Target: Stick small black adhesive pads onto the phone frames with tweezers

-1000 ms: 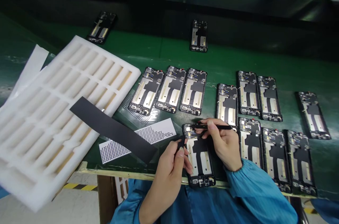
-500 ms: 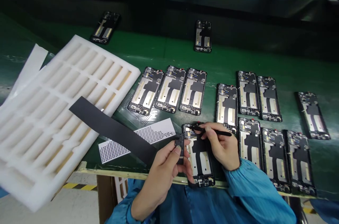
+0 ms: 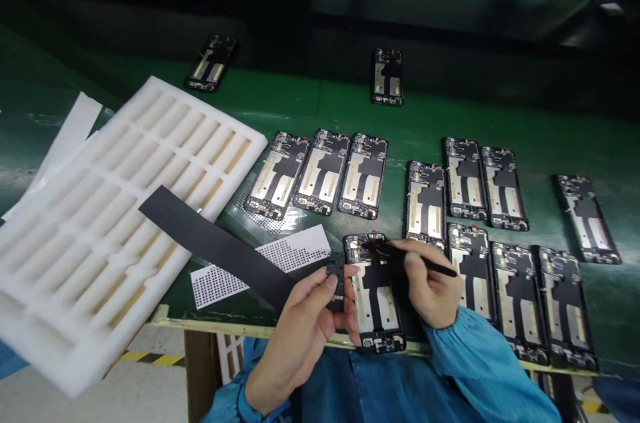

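An opened phone lies at the front edge of the bench, its inner parts facing up. My left hand is closed on a small black phone cover piece, held upright by the phone's left side. In my right hand is a pair of black tweezers, pinched between thumb and fingers. The tweezers' tips are over the upper part of this phone; whether they touch it I cannot tell. A long black strip lies across a white sheet with black dots, left of my left hand.
A white foam tray with long slots takes up the left side. Three opened phones lie in a row behind my hands, and several more stand close on the right. Farther back are other phones. The bench's front edge runs before me.
My right hand has shifted slightly right and down with the tweezers, whose tips have moved from the phone's top left. The view has tilted a little. My left hand still holds the cover piece.
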Demonstrator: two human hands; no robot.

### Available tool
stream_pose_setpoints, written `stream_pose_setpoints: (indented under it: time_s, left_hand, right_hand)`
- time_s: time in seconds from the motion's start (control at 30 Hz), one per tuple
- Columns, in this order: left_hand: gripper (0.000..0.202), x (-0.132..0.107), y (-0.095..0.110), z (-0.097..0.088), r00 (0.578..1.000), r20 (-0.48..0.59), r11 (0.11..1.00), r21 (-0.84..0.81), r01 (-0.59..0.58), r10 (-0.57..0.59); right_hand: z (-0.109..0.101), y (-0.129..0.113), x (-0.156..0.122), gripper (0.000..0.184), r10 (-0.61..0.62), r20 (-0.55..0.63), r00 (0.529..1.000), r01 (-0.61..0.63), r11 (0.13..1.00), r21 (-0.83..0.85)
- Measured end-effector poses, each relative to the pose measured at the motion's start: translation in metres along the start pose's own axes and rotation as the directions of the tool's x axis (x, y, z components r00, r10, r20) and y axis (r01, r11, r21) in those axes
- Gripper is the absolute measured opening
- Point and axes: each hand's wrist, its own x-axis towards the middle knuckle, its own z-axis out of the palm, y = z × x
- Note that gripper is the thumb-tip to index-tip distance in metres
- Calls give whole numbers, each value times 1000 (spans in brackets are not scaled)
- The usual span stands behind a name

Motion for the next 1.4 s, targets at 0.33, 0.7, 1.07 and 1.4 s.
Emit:
stream_pose_setpoints:
  time_s: [0.33,0.7,1.07,1.4]
  left_hand:
    - [26,-7,-2,4,998,60,996,88,-10,5]
    - [44,-24,-28,-1,920,305,295,881,-371,246]
    - [45,-23,-74,-20,783,549,-333,826,-455,293]
    - [46,-15,-72,-25,730,608,-335,789,-515,312]
  right_hand:
    - [-19,-48,1,23,413,-111,904,-344,856,385]
    - [-78,-64,-33,29,440,233,867,-472,875,107]
    - [-77,-29,-129,52,95,509,856,222,820,-527]
    - [-49,-22,-124,57,-45,593,804,503,582,-639]
